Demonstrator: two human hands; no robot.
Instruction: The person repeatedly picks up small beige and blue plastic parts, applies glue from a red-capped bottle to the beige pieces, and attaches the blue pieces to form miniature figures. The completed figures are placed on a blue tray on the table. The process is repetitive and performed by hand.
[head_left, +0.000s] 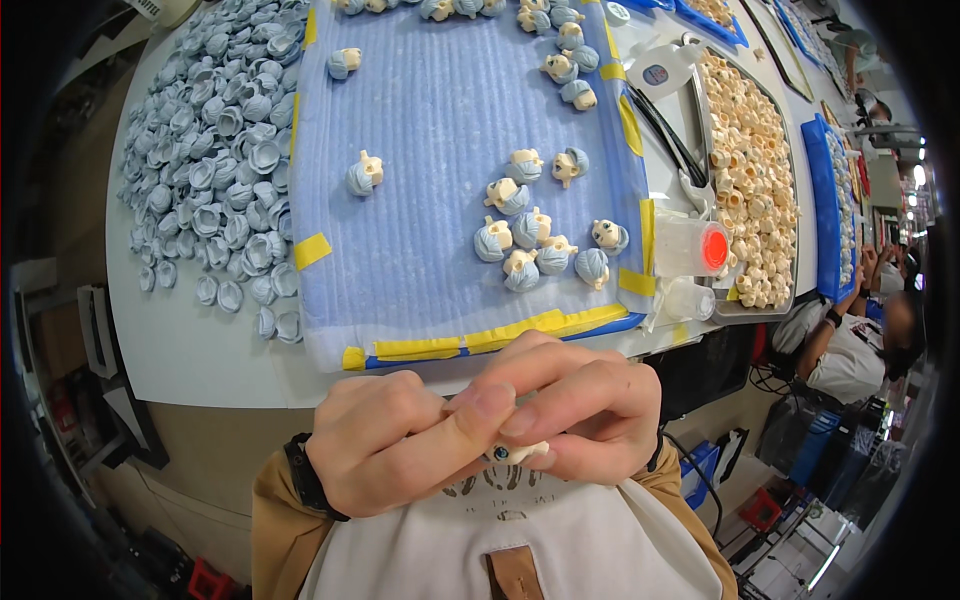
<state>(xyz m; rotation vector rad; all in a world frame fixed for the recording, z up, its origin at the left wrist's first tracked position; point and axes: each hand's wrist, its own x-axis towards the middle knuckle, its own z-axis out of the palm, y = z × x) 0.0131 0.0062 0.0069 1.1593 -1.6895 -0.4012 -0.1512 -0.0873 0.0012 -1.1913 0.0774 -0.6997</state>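
Close to my chest, a small doll head (513, 453) with a painted eye is pinched between both hands. My left hand (390, 440) closes on it from one side, its thumb and finger pressed over the top. From the other side my right hand (590, 405) grips it with thumb and fingertips. Fingers cover most of the head, so I cannot tell whether a hair piece is on it. Beyond my hands lies a padded tray (420, 270) edged with yellow tape. Several doll heads with blue hair (521, 270) lie on its right side, others farther back.
To the left, a large pile of loose blue hair pieces (215, 170) spreads over the white table (190, 360). At right stand a metal tray (790, 255) of bare doll heads, a white bottle (665, 70), a clear container with a red spot (690, 247) and black tweezers (665, 135). A co-worker (850, 345) sits farther right.
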